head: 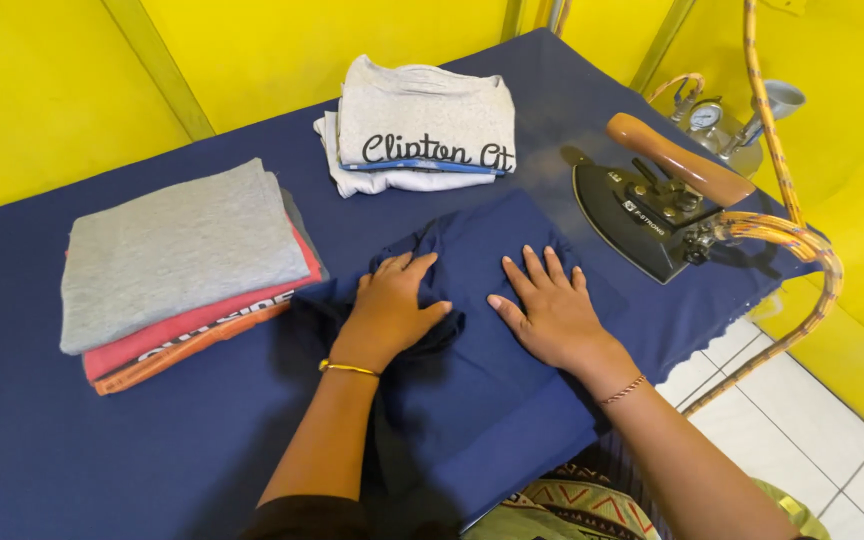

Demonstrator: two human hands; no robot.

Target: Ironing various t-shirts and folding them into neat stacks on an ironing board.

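At centre frame, my left hand [389,312] bunches a fold of the navy shirt [482,400] closed-fisted while my right hand [552,315] lies open, pinning it flat on the ironing table [72,440].

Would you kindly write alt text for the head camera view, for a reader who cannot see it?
Both hands press on a navy garment spread over a navy-covered ironing table: the left hand bunches the cloth, the right hand lies flat. A steam iron rests to the right, with two stacks of folded shirts beyond.
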